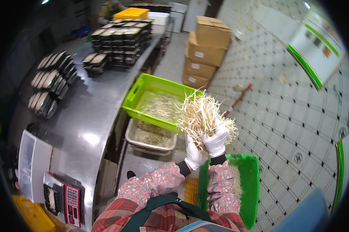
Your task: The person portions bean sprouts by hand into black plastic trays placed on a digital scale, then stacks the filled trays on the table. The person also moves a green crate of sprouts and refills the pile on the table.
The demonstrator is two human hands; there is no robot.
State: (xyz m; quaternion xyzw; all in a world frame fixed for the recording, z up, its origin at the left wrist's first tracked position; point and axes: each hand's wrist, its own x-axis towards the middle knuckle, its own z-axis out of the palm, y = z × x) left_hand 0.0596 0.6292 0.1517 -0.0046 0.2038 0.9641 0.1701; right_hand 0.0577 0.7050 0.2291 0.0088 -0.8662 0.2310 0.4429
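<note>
A big loose bunch of bean sprouts point(199, 112), pale and thin, is held up in front of me in both hands. My left hand point(192, 154), in a white glove, is closed against its lower left side; some fingers are hidden by the sprouts. Gripping it from the right is my right hand point(217, 140), gloved the same way. Just behind the bunch, a lime-green crate point(148, 79) has sprouts spread in its bottom. A whitish tub point(151, 148) with more sprouts sits lower, partly under that crate. Below my right forearm stands a darker green crate point(253, 189) containing sprouts.
Along my left runs a steel table point(89, 120) with stacked black trays point(122, 40), a scale point(72, 205) and a white box point(33, 166). Cardboard boxes point(209, 50) are piled ahead. A red-handled tool point(242, 96) lies on the floor. Another person point(109, 9) stands far left.
</note>
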